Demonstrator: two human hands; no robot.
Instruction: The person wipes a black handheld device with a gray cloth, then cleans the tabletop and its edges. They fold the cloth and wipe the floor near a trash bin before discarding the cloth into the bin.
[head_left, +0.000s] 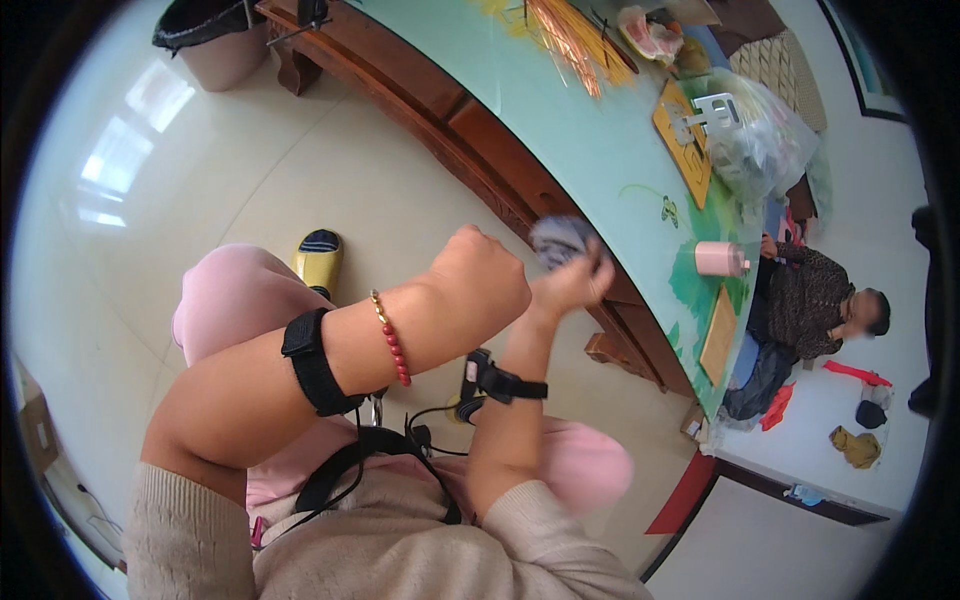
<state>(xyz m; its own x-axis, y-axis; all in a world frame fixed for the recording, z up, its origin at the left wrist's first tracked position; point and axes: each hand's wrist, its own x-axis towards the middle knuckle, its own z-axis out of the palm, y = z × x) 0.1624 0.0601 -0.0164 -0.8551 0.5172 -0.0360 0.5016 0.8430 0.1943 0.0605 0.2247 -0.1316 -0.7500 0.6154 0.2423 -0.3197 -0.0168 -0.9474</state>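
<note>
My left hand (480, 270) is curled into a fist above the floor, with its back towards me. Whether anything lies inside it is hidden. Just to its right, my right hand (574, 285) is blurred and bent around a crumpled grey-and-white cloth bundle (561, 241), close to the front edge of the table. The two hands look close together, though the fist partly overlaps the right forearm in view. A red-and-gold bead bracelet (391, 343) and a black strap (321, 361) circle my left arm. Another black strap (510, 384) is on my right wrist.
A glass-topped wooden table (555, 142) curves along the right. It bears copper-coloured and yellow strands (574, 49), a yellow board (682, 146), a plastic bag (761, 139), a pink bottle (718, 259) and a wooden board (718, 337). A person (806, 300) sits beyond; a bin (217, 52) stands upper left.
</note>
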